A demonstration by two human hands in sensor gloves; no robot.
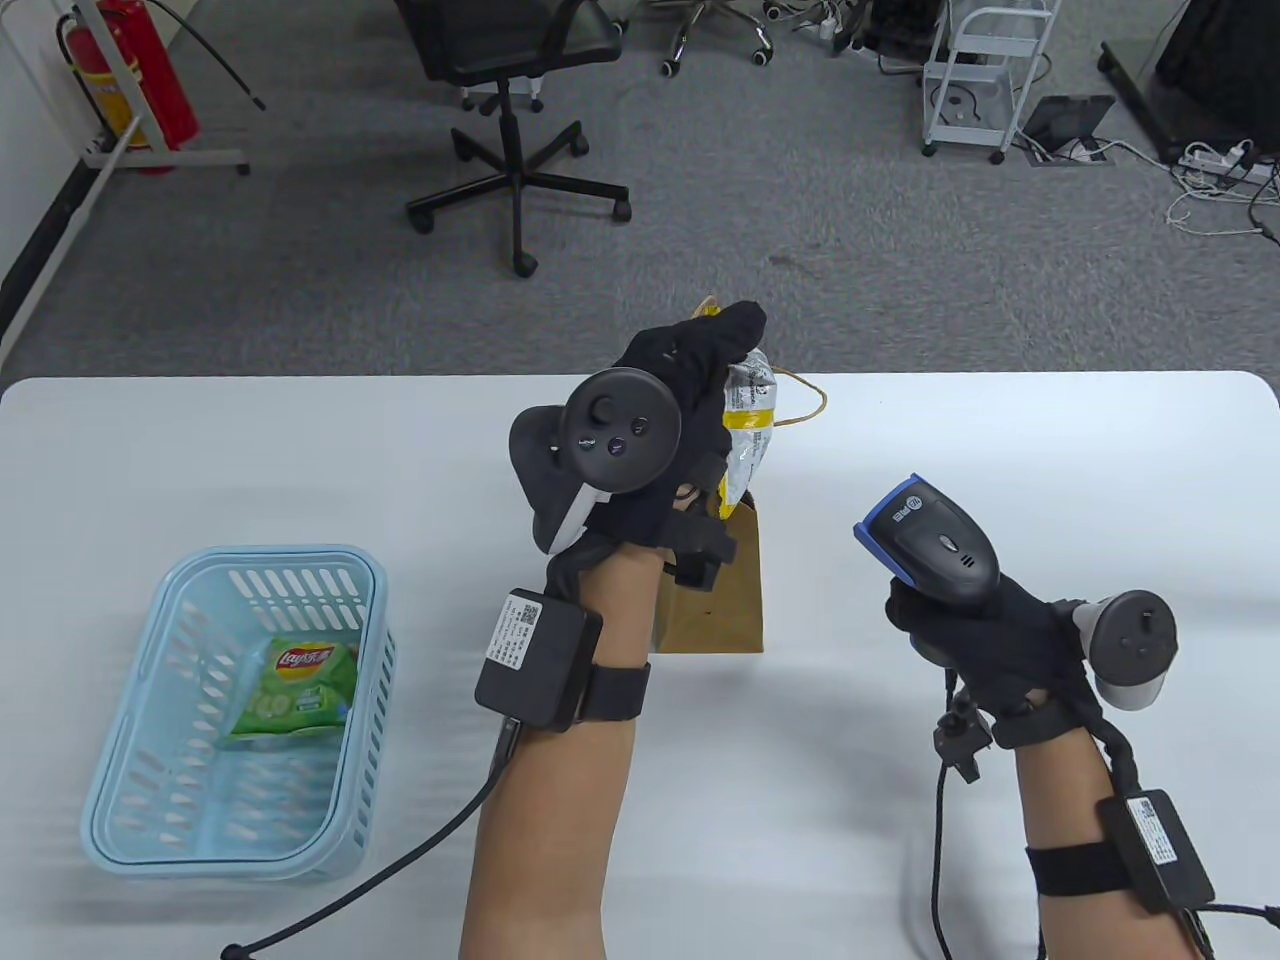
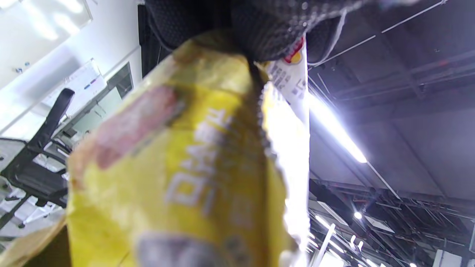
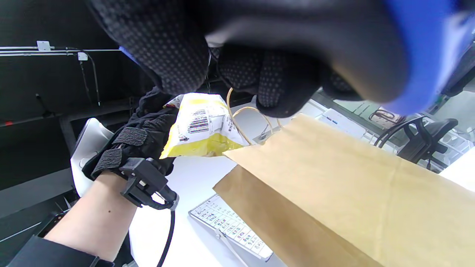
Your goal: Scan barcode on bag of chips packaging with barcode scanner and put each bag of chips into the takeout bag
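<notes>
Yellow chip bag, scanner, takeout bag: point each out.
yellow chip bag (image 3: 202,128): right wrist view, on its printed back panel.
scanner (image 1: 945,545): table view, top of its dark head.
takeout bag (image 3: 334,185): right wrist view, on its brown paper side.

In the table view, the left hand (image 1: 665,420) and its tracker cover most of the yellow chip bag (image 1: 748,425) and the mouth of the brown takeout bag (image 1: 715,600) at frame centre. The left wrist view shows that chip bag's print blurred beyond reading, its lower end cut by the bottom edge. In the right wrist view, the barcode scanner (image 3: 426,44) is a blue smear at upper right, and the takeout bag runs off the lower right corner.
</notes>
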